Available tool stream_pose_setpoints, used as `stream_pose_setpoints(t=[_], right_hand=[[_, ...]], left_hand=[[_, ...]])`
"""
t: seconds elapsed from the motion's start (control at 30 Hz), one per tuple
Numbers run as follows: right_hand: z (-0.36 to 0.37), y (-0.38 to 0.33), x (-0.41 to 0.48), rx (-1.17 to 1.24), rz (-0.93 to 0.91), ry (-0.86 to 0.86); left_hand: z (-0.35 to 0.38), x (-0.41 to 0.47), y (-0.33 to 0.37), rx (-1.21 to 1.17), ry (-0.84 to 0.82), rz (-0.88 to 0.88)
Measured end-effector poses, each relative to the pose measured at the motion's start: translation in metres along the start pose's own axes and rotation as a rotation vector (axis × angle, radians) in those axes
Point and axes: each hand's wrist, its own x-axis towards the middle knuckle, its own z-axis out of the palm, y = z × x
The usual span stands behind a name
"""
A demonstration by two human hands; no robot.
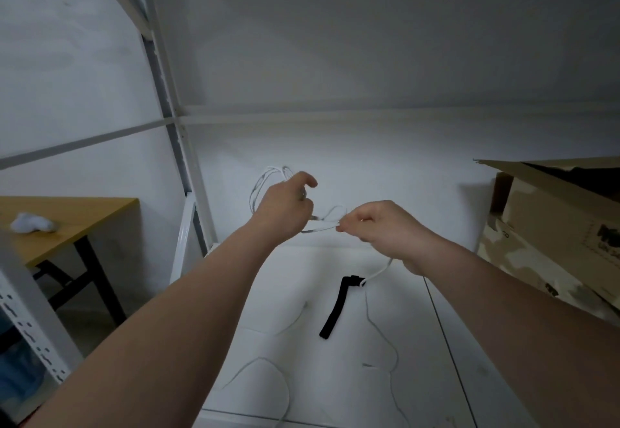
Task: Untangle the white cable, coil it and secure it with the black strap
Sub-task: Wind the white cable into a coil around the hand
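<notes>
A thin white cable (pixel 322 224) stretches between my two hands above a white shelf surface (pixel 335 360). My left hand (pixel 285 206) grips a bundle of cable loops that arch up behind its fingers. My right hand (pixel 379 226) pinches the cable at its fingertips. From under the right hand the cable drops to the black strap (pixel 333 306), which is fastened to it and lies on the shelf. More slack cable trails in loose curves across the shelf toward me.
A cardboard box (pixel 553 226) with open flaps stands at the right. White metal rack uprights (pixel 167 98) rise at the left. Beyond them is a wooden table (pixel 67 223) with a white crumpled item (pixel 32 223) on it.
</notes>
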Motion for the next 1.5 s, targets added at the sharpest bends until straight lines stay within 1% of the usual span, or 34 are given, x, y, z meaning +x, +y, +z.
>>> stream_pose_setpoints(t=[0.03, 0.1, 0.17, 0.23, 0.27, 0.37, 0.43, 0.53, 0.57, 0.63, 0.67, 0.7, 0.77, 0.83, 0.9, 0.97, 1.0, 1.03, 1.1, 1.13, 1.17, 1.27, 1.33, 1.4, 1.5], right_hand=[[-0.003, 0.002, 0.001, 0.004, 0.010, 0.036], [-0.010, 0.009, 0.006, -0.028, 0.021, 0.165], [-0.017, 0.016, 0.010, -0.102, 0.034, 0.294], [-0.023, 0.022, 0.016, -0.229, 0.080, 0.380], [-0.027, 0.026, 0.019, -0.298, 0.117, 0.419], [-0.039, 0.037, 0.024, -0.475, 0.235, 0.502], [-0.045, 0.043, 0.022, -0.574, 0.311, 0.499], [-0.041, 0.044, 0.015, -0.702, 0.413, 0.411], [-0.037, 0.041, 0.013, -0.782, 0.404, 0.371], [-0.028, 0.038, 0.012, -0.993, 0.234, 0.300], [-0.023, 0.036, 0.012, -1.032, 0.104, 0.280], [-0.017, 0.033, 0.012, -0.987, -0.031, 0.254], [-0.008, 0.022, 0.009, -0.785, -0.238, 0.164], [0.001, 0.015, 0.008, -0.677, -0.346, 0.056], [0.005, 0.015, 0.010, -0.683, -0.386, 0.008], [0.004, 0.015, 0.010, -0.684, -0.365, -0.001], [0.004, 0.014, 0.010, -0.640, -0.328, -0.018], [0.003, 0.013, 0.010, -0.539, -0.263, -0.044], [0.001, 0.007, 0.008, -0.220, -0.077, -0.131], [0.000, 0.005, 0.007, -0.107, -0.015, -0.146], [-0.001, 0.005, 0.008, -0.071, 0.004, -0.143], [0.001, 0.004, 0.007, -0.100, -0.044, -0.085], [0.001, 0.005, 0.008, -0.132, -0.071, -0.082], [-0.002, 0.007, 0.010, -0.194, -0.044, -0.075], [-0.006, 0.010, 0.011, -0.286, -0.018, -0.023]], left_hand=[[-0.002, -0.001, -0.002, 0.015, -0.060, -0.012], [-0.004, -0.002, -0.007, 0.087, -0.180, -0.032], [-0.005, -0.003, -0.012, 0.235, -0.280, -0.040], [-0.003, -0.005, -0.017, 0.384, -0.399, -0.028], [-0.002, -0.005, -0.020, 0.444, -0.438, -0.013], [0.001, -0.005, -0.029, 0.563, -0.444, 0.040], [-0.001, -0.006, -0.031, 0.530, -0.500, 0.004], [-0.004, -0.007, -0.020, 0.348, -0.547, -0.046], [-0.003, -0.008, -0.017, 0.312, -0.561, -0.040], [-0.001, -0.009, -0.012, 0.241, -0.586, -0.036], [-0.001, -0.009, -0.010, 0.211, -0.600, -0.036], [0.000, -0.009, -0.008, 0.186, -0.611, -0.033], [0.000, -0.010, -0.003, 0.120, -0.633, -0.034], [-0.001, -0.011, 0.002, 0.022, -0.652, -0.039], [-0.003, -0.012, 0.006, -0.048, -0.667, -0.039], [-0.006, -0.012, 0.008, -0.098, -0.675, -0.037], [-0.008, -0.011, 0.008, -0.133, -0.665, -0.036], [-0.009, -0.010, 0.008, -0.171, -0.641, -0.038], [-0.011, -0.008, 0.008, -0.237, -0.557, -0.060], [-0.012, -0.007, 0.007, -0.256, -0.510, -0.073], [-0.012, -0.005, 0.007, -0.266, -0.468, -0.084], [-0.010, -0.004, 0.008, -0.286, -0.374, -0.123], [-0.007, -0.004, 0.008, -0.259, -0.322, -0.143], [-0.005, -0.003, 0.006, -0.162, -0.277, -0.146], [-0.002, -0.002, 0.002, 0.121, -0.271, -0.101]])
